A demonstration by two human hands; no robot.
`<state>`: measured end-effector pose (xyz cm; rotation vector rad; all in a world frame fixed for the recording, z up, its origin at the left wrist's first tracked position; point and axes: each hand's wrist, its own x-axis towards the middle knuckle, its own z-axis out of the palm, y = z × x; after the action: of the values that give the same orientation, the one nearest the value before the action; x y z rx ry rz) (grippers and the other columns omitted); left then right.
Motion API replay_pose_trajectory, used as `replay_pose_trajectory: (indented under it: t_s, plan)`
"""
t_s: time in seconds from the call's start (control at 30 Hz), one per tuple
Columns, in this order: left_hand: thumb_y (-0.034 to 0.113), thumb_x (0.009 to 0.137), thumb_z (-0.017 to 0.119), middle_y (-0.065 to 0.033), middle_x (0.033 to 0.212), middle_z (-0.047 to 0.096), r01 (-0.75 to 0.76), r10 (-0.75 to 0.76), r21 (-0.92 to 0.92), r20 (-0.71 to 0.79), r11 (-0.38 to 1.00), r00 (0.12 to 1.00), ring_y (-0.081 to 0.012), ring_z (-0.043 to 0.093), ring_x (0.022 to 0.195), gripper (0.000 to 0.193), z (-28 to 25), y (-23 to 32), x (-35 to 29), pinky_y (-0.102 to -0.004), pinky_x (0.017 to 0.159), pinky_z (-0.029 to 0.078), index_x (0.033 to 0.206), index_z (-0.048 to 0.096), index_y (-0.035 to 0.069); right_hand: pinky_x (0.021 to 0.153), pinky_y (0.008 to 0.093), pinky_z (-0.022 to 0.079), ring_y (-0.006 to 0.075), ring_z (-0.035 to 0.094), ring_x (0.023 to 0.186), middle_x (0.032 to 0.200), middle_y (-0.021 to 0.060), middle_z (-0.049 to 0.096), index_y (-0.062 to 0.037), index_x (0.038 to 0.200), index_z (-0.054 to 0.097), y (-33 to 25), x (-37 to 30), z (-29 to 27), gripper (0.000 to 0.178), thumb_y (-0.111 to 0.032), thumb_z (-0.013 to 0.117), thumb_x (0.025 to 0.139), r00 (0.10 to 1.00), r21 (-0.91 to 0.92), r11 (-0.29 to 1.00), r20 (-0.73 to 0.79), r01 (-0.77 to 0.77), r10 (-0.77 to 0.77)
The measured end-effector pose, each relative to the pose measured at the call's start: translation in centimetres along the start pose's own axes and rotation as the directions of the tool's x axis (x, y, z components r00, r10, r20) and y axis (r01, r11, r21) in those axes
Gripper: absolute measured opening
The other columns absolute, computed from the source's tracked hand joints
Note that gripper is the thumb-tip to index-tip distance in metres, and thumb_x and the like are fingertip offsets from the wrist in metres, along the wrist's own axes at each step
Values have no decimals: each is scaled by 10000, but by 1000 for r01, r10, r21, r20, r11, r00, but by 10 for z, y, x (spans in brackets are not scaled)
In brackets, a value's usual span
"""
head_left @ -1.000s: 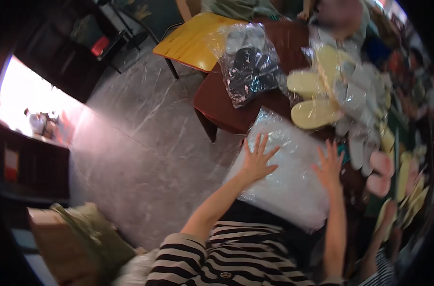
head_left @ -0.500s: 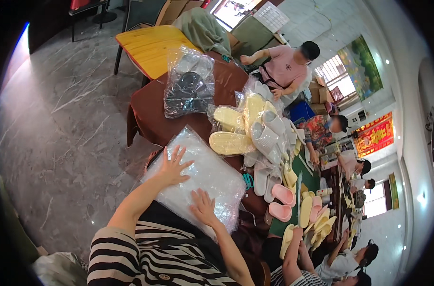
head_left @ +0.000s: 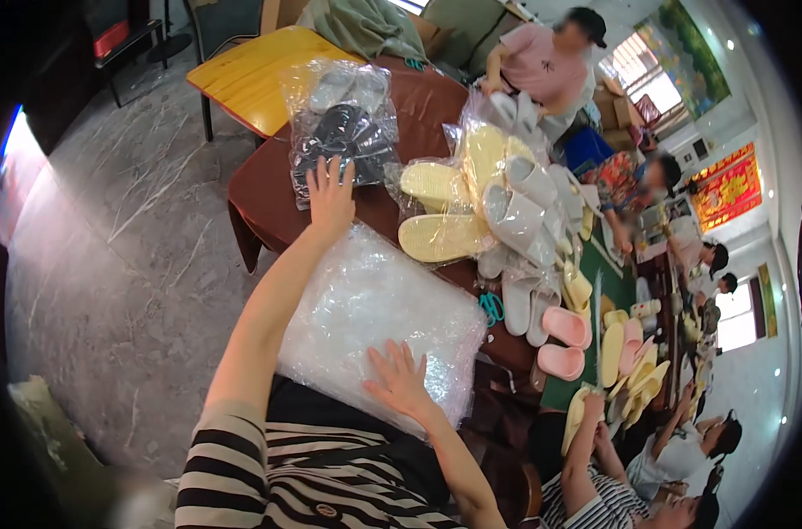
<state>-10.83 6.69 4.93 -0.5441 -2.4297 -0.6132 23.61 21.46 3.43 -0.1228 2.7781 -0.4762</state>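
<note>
A thick stack of clear plastic bags [head_left: 374, 309] lies at the near edge of the brown-covered table. Resting on its lower right part is my right hand [head_left: 399, 381], fingers spread and holding nothing. My left hand [head_left: 332, 196] reaches past the stack's far corner with outstretched fingers. Its fingertips overlap the near edge of a clear bag of black slippers [head_left: 343, 132]; whether they touch it I cannot tell. Grey slippers [head_left: 348, 90] show in clear wrapping just beyond the black ones.
Bagged yellow slippers [head_left: 445, 238] and grey slippers [head_left: 515, 216] are heaped to the right, near teal scissors [head_left: 491, 309]. Pink slippers [head_left: 564, 344] lie on a green surface. A yellow board [head_left: 242, 79] is at the far left. Several people work along the right side.
My left hand has left the bag stack and moved away from me to the bagged black slippers. My right hand stays on the stack. The whole view has shifted slightly.
</note>
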Motion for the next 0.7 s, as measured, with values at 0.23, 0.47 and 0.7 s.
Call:
replay_pose_trajectory:
  t_s: [0.23,0.47,0.7]
  plan:
    - [7,820,615,-249,1496,330,84,-166,303,257,949,952,-511,358,1337,940,26,-21,29,-672,1012,346,1537,197,448,1059,766,147,424,184,1459,1588,169,200,-275,1525,321,-22,-6,-18,701,-519,576,919,997,52,999,-80,-1,5]
    - [-117,795,486,-204,1541,307,-245,205,154,236,957,950,-417,604,1131,1000,41,-39,61,-479,835,553,1545,144,448,1052,766,180,420,185,1462,1588,184,204,-256,1517,344,-17,-2,1,676,-510,556,926,985,168,984,-150,-57,83]
    - [1,797,665,-177,1596,199,-237,158,190,356,953,921,-478,650,956,1062,70,-84,60,-501,694,561,1538,77,484,1075,762,100,427,131,1480,1596,214,165,-240,1485,407,-18,5,10,662,-553,539,917,998,297,955,-62,4,15]
